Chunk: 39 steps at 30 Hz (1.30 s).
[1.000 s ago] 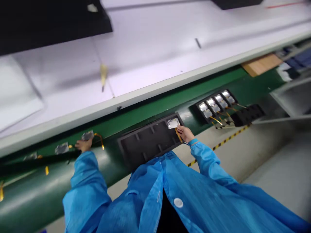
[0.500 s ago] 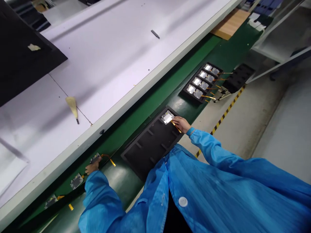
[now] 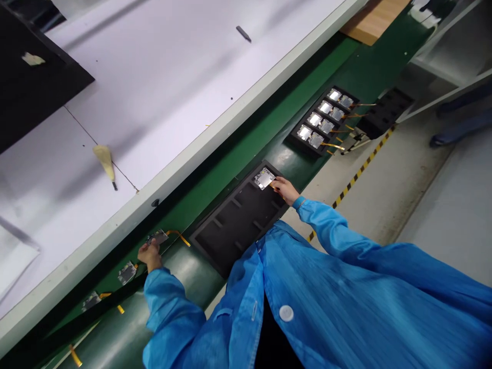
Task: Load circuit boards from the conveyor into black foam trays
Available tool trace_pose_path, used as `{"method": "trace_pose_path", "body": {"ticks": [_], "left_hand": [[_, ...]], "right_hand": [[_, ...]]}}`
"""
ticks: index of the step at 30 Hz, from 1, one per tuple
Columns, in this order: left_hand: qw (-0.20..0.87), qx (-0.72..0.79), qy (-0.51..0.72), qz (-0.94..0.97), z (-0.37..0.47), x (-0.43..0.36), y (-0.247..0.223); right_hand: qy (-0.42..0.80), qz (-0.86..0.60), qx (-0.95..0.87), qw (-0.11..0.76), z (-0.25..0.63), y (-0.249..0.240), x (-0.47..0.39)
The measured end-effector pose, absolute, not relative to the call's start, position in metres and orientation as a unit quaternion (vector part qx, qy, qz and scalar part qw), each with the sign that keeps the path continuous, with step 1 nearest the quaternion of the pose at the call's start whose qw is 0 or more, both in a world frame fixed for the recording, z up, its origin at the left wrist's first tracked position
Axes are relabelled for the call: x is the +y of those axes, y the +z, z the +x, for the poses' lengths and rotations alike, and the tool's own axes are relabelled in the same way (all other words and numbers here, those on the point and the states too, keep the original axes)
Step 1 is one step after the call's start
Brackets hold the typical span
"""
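Observation:
My right hand (image 3: 285, 189) is closed on the edge of a circuit board (image 3: 264, 178) in the top corner compartment of a black foam tray (image 3: 219, 223). The tray's other compartments hold nothing. At the lower left, my left hand (image 3: 150, 253) pinches another circuit board (image 3: 159, 237), whose orange flex cable trails to the right, just left of the tray. Two more boards lie further left on the green surface, one beside my left wrist (image 3: 127, 273) and one beyond it (image 3: 91, 301).
A filled black tray (image 3: 304, 145) of boards sits at the upper right, and another black tray (image 3: 386, 114) beyond it. A wooden block (image 3: 374, 20) lies at the back. A brush (image 3: 104, 159) rests on the white shelf (image 3: 172, 92). A person's legs (image 3: 461, 120) show at the right.
My left hand has moved slightly right and up with its board, nearer the tray. My right hand remains at the board in the tray's corner. The view has shifted a little.

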<state>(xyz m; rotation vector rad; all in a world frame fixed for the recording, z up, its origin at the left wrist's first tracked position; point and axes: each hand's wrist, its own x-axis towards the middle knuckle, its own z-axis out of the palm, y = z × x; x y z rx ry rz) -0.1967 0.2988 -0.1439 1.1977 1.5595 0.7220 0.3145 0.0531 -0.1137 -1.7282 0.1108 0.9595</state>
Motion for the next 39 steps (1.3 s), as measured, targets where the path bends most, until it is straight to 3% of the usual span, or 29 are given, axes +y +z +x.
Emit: {"method": "trace_pose_path", "body": {"ticks": [4, 12, 16, 23, 39], "left_hand": [[0.361, 0.752, 0.422, 0.354, -0.182, 0.278, -0.146], [0.428, 0.625, 0.585, 0.289, -0.13, 0.191, -0.12], [0.471, 0.575, 0.58, 0.332, -0.075, 0.135, -0.098], [0.56, 0.56, 0.486, 0.37, 0.012, 0.071, -0.074], [0.553, 0.493, 0.453, 0.496, 0.037, 0.053, -0.048]], "right_hand": [[0.395, -0.755, -0.011, 0.523, 0.318, -0.128, 0.051], [0.347, -0.825, -0.145, 0.423, 0.324, -0.138, 0.041], [0.273, -0.833, -0.273, 0.397, 0.3, -0.1, 0.031], [0.359, -0.666, -0.461, 0.463, 0.214, -0.021, 0.03], [0.502, -0.622, -0.324, 0.507, 0.225, -0.03, 0.03]]}}
